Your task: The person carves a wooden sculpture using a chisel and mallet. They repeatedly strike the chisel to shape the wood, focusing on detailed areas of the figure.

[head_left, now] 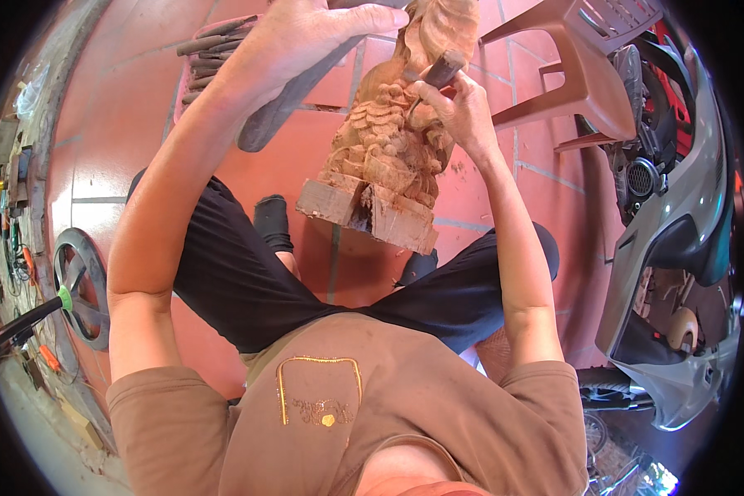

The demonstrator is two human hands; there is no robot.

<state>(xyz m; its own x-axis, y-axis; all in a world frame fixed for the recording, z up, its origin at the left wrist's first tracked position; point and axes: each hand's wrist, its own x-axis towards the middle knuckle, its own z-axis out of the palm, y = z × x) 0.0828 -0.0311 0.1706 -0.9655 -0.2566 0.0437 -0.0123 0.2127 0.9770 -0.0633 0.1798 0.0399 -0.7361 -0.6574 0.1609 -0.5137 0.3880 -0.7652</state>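
A carved wooden figure (388,136) stands tilted between my knees, with its squared, notched base (368,217) toward me. My right hand (461,107) is closed around the wooden handle of a chisel (445,69); the chisel's blade is mostly hidden against the carving. At the top edge my left hand (326,31) is cut off by the frame, its thumb stretched toward the carving and its fingers out of sight. A dark wooden mallet (277,116) runs beneath this hand and wrist, seemingly in its grip.
Several wood-handled tools (211,54) fill a pink basket (178,97) at the far left. A brown plastic chair (574,87) and a grey motorbike (636,281) stand on the right. At left are a black wheel (81,289) and cluttered planks. Tiles (99,157) cover the floor.
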